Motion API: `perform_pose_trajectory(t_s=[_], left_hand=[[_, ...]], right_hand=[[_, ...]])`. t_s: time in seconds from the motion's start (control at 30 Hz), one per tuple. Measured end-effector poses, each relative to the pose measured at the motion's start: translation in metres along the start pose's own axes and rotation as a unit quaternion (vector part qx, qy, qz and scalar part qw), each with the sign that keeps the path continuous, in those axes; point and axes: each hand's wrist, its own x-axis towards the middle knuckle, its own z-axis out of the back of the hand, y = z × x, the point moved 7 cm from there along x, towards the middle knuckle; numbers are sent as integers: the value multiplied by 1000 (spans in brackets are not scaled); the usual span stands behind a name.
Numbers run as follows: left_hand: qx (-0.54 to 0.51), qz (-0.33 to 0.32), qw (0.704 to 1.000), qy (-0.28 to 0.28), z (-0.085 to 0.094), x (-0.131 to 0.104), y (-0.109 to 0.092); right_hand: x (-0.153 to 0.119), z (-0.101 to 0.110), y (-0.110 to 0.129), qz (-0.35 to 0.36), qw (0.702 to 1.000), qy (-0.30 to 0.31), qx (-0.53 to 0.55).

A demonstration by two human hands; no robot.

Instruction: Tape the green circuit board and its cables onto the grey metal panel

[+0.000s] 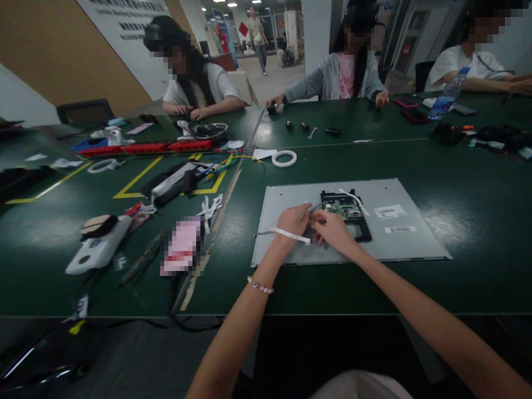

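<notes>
A flat grey metal panel [399, 238] lies on the table before me, with a black plastic frame [364, 231] and a green circuit board [343, 209] on it. Beside the board, my left hand [294, 220] is closed in a pinch on a grey cable [316, 207]. My right hand [333, 231] meets it there, its fingers bent and pinched at the same cable; the fingertips are partly hidden. One white tape strip [291, 236] lies across the back of my left wrist. Another white strip [355, 200] crosses the black frame.
A tape roll [284, 159] lies behind the panel. At left are a white device [100, 244], a pink pouch [182, 246], a black-and-white bundle [174, 183] with wires and a red power strip [145, 147]. Several people sit across the table; a water bottle [449, 95] stands at right.
</notes>
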Motion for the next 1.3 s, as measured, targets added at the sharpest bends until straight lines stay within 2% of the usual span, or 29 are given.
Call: perform_pose_trajectory(t_s=[0.1,0.27,0.43,0.57,0.77,0.93,1.03,1.17,1.23,1.3], left_hand=[[-21,-1,1000,-18,2,-1,0],[-48,26,993,-101,17,-2,7],[-11,16,999,-47,7,-1,4],[10,42,999,-15,-4,-4,4],[-32,58,998,-12,-9,-7,6],[-24,32,999,10,-11,-6,2],[-2,9,1000,18,-14,-6,-1],[35,-3,999,31,-16,-6,-4],[56,-3,998,43,-15,-5,-8],[72,-1,996,50,-12,-5,-15]], right_hand=[[-1,-2,7,24,1000,-6,2],[-4,0,16,48,999,-23,-3],[-1,4,15,52,991,-46,-117],[2,7,17,54,975,-74,-201],[2,4,23,46,944,-37,-326],[-11,3,27,17,893,-21,-450],[-22,5,27,13,880,-9,-474],[-40,14,25,19,898,3,-440],[-49,21,26,31,921,-7,-387],[-57,27,26,38,957,-15,-287]])
